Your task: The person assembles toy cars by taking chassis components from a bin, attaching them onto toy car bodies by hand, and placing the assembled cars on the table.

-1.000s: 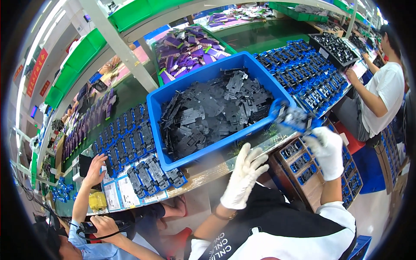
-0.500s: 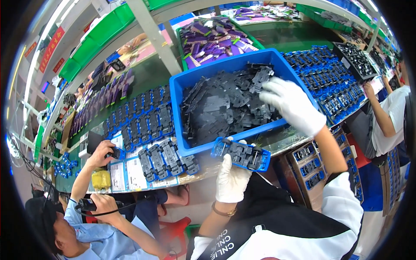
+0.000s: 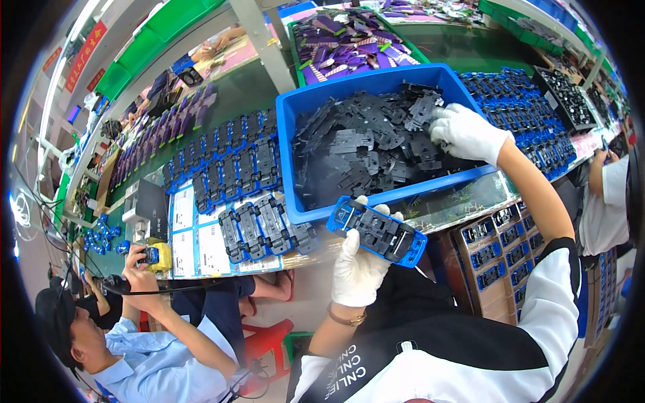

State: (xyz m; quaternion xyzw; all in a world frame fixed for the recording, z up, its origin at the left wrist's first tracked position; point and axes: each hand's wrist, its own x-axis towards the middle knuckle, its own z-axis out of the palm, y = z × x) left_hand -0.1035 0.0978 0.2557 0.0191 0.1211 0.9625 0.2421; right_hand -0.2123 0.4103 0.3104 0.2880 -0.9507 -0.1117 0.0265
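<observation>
Right hand (image 3: 467, 131) reaches into the blue bin (image 3: 299, 111), fingers curled on black plates (image 3: 363, 151); left hand (image 3: 356, 265) grips the blue tray (image 3: 377, 232) just below the bin.

The blue bin (image 3: 295, 161) stands open on top — its walls and heaped black plates (image 3: 363, 151) block low passage. At nine o'clock, rows of chassis parts (image 3: 228, 168) crowd the bench; bare green tabletop (image 3: 463, 50) lies at twelve.

To my left, rows of dark toy car bases (image 3: 228, 158) lie on the green bench (image 3: 259, 91), with white paper sheets (image 3: 198, 245) just beside them. Beyond lies a pile of purple parts (image 3: 349, 37). A person in a light blue shirt (image 3: 158, 366) sits below, and stacked cartons (image 3: 500, 258) stand under the bench.
</observation>
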